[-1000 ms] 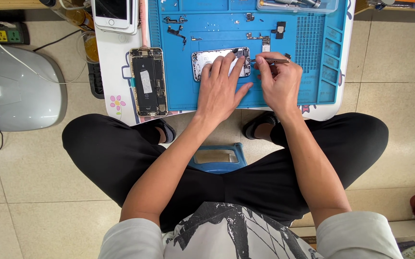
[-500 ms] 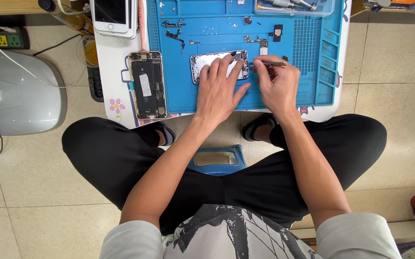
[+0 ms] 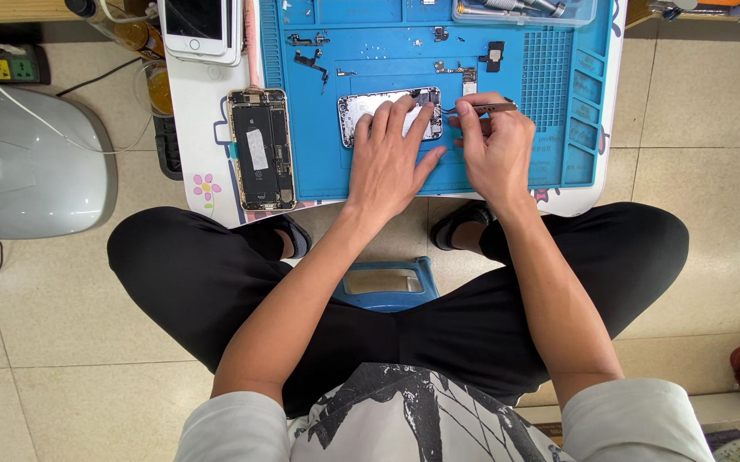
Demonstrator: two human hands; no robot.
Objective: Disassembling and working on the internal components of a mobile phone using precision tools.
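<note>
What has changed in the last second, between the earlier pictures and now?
Almost nothing. The right hand still grips the tweezers, their tip at the top edge of the open phone. The left hand still presses that phone on the blue mat. The second phone has not moved.

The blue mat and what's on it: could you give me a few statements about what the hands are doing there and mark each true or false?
1. The left hand rests on the opened phone shell. True.
2. The right hand holds a hammer. False: it holds thin tweezers.
3. A second opened phone lies at the left edge of the blue mat. True.
4. The mat lies on the floor. False: it lies on a small white table.
</note>
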